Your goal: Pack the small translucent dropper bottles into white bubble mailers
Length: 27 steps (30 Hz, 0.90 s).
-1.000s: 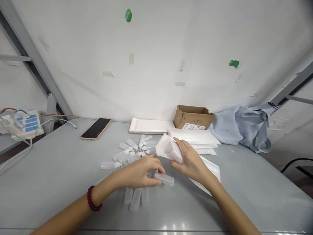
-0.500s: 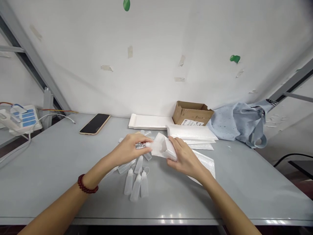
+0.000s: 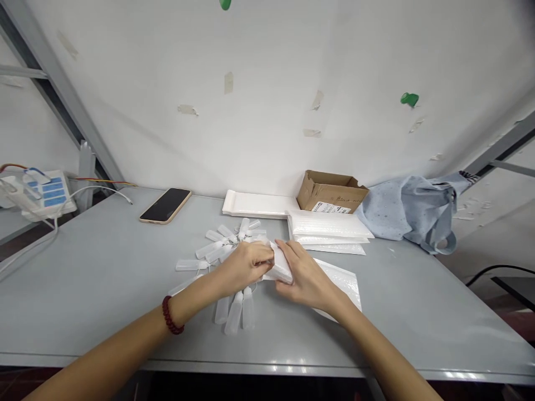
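My right hand (image 3: 307,274) is wrapped round a white bubble mailer (image 3: 281,268), whose open end faces left. At that opening, the fingers of my left hand (image 3: 249,263) are curled together; what they grip, if anything, is hidden. Under and around my left hand lie several small translucent plastic squeeze bottles (image 3: 233,315) with white caps. Some are partly covered by the hand and wrist. Another white bubble mailer (image 3: 341,283) lies flat beneath my right hand and forearm.
Behind my hands are a stack of bubble mailers (image 3: 330,225), a long white packet (image 3: 259,204) and an open cardboard box (image 3: 332,192). A phone (image 3: 166,205) lies left, near a power strip (image 3: 52,192) with cables. Blue cloth (image 3: 405,211) sits at the right.
My left hand has moved right to the mailer's opening, and the white cap seen between its fingers is now hidden. The held mailer has shifted slightly down, and the view has tilted a little.
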Tool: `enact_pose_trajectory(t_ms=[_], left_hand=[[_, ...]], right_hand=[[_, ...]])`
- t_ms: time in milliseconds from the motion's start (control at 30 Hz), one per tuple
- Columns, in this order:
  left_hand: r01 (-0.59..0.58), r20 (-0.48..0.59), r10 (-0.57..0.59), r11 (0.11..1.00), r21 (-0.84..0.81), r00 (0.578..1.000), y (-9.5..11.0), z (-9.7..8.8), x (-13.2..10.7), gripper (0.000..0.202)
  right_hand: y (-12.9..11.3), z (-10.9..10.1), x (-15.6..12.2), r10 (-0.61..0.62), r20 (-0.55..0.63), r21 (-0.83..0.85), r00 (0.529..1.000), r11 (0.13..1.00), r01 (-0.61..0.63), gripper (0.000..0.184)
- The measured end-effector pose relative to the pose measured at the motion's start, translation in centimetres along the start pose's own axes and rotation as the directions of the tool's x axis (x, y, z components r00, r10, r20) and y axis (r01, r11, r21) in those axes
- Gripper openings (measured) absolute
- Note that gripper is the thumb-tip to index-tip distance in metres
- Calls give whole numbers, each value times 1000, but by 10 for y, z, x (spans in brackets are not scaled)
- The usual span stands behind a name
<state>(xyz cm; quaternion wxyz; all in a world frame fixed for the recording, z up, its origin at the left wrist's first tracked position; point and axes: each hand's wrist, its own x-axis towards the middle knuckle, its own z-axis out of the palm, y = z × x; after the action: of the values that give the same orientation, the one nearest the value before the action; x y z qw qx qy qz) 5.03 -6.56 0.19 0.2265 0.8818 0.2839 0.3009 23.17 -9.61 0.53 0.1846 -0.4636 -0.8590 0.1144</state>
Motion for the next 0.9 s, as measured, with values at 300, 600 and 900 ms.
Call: enact_pose_trajectory(t_ms=[300, 600, 900], left_hand=[[121, -24, -125, 983, -136, 992, 5, -8, -1, 21], [379, 453, -180, 835, -399, 873, 10, -17, -3, 25], [368, 177, -326, 868, -335, 929, 13, -24, -1, 25]], right_hand=[[4, -3, 0, 24, -41, -17, 999, 1000, -25, 59], [-4, 6, -2, -36, 18, 7, 999, 999, 36, 74], [9, -3, -1, 8, -24, -62, 1000, 998, -9, 72]])
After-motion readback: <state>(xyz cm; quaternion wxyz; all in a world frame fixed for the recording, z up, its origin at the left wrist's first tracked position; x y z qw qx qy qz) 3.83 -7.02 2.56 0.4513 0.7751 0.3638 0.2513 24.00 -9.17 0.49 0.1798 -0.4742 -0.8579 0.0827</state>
